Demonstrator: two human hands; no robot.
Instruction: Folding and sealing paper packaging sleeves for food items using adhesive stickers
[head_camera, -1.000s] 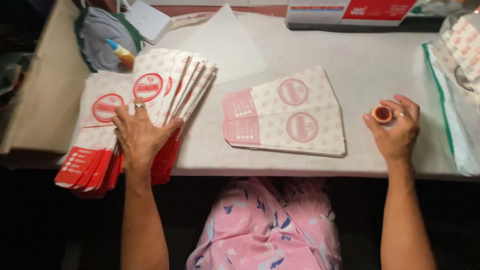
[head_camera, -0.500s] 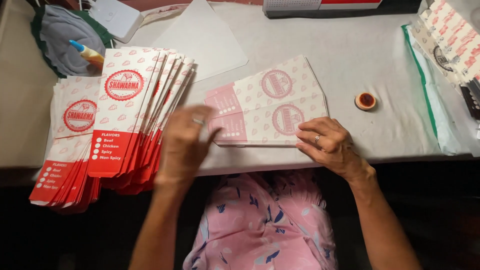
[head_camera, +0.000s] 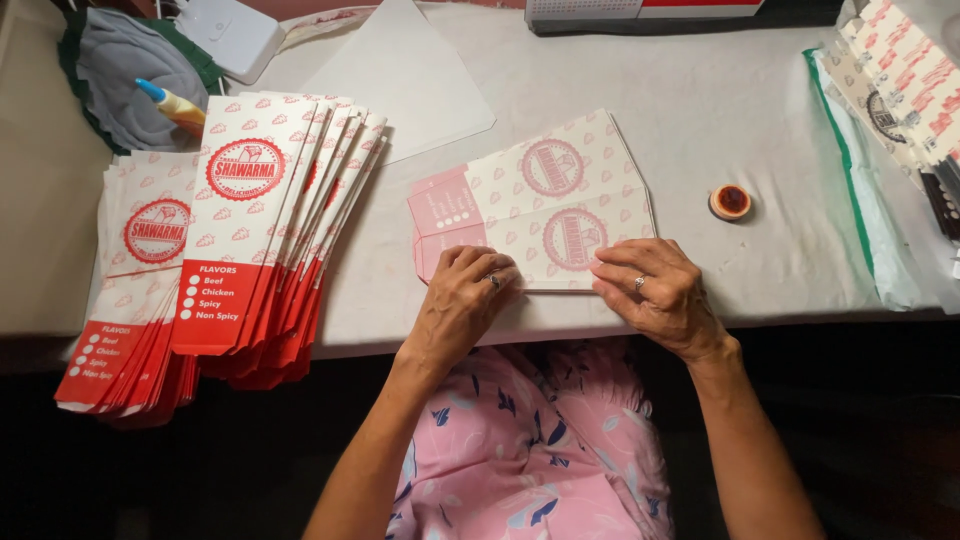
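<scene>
Both my hands have come in to the pale sheet (head_camera: 545, 205) at the near edge of the surface (head_camera: 720, 110). A second ago my left hand (head_camera: 462, 300) lay on the fanned bags (head_camera: 255, 240) at the left and my right hand (head_camera: 662, 295) held the small round pot (head_camera: 731, 202). That pot now sits alone, well apart to the right. So the sorting and dabbing are set aside, and I judge the sheet is now being pressed or folded along its near edge.

The left fingers (head_camera: 470, 262) are curled down on the sheet's lower left part, the right fingers (head_camera: 615, 272) flat on its lower right. Neither grips anything; both only press.

Farther back lie a plain white sheet (head_camera: 405, 75), a grey cloth (head_camera: 125, 75) with a glue tube (head_camera: 170, 102), and a plastic sleeve (head_camera: 860, 190) at the right.
</scene>
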